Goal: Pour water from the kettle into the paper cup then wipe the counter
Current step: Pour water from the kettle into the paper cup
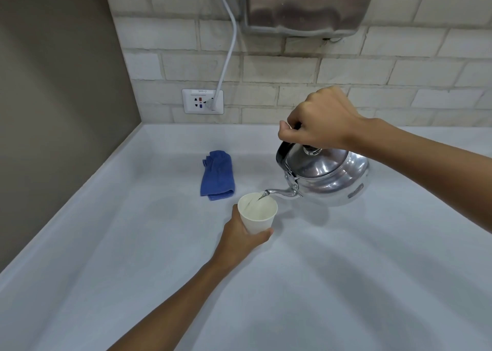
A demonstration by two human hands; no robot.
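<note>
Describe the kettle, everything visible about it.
The kettle looks like polished metal, round-bodied and shiny, with a domed lid topped by a knob and a black arched handle. A thin curved spout juts from its left side. It is tilted toward the paper cup, spout tip over the rim, water streaming in. The right hand grips the handle from above. Whether its base touches the counter is unclear.

You have a pale grey-white counter (159, 271) in front of you, running to a brick wall at the far side and a plain wall on the left. A folded blue cloth (217, 175) lies flat on it, toward the far middle. Whether the paper cup (257, 213) near the cloth rests on the surface cannot be told.
</note>
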